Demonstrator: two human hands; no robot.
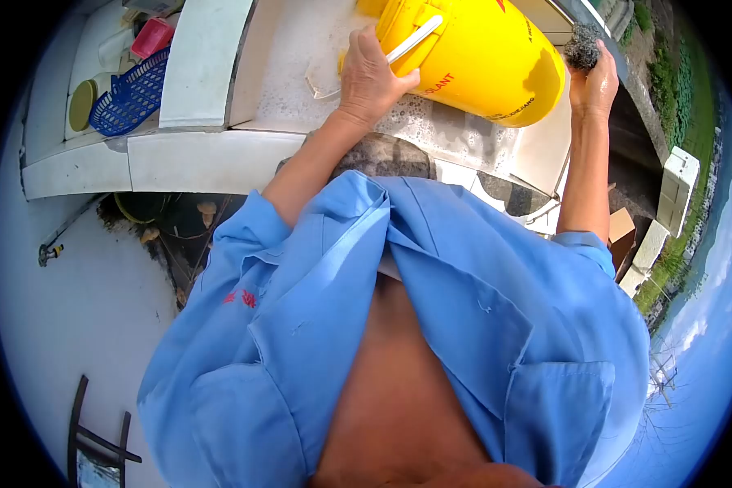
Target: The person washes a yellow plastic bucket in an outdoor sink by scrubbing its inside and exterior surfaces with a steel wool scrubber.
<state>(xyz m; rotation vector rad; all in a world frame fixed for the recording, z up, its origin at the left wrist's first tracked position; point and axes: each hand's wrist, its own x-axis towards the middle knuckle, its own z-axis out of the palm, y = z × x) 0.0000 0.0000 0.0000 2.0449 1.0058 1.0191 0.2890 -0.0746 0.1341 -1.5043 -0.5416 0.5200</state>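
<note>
Yellow bucket [480, 57] being held tilted in a foamy white basin [289, 102]

The bucket is being seen with a smooth, bright yellow wall, on which red and black lettering is being carried. A dark shadow is being cast on this wall near the base. The bucket is being held on a slant, its rimmed end being pointed toward the basin's left edge and its base being turned toward the right edge. A white handle [415, 41] is being carried slantwise across the rimmed end.

Most open room is being offered between the bucket and the basin's left edge, where the wet floor is being covered by foam only. A narrower foamy strip is being exposed along the near edge, and less room is being given at the right edge. Beyond the left edge, past a white divider [207, 65], a blue basket [134, 91] is being stored.

The rimmed end is being gripped by the left hand [370, 77], its fingers being bent and its thumb being stretched out below the handle. At the right edge, a grey scouring pad [581, 47] is being gripped by the right hand [595, 83], just beside the base; whether the bucket is being touched by the pad cannot be told.
</note>
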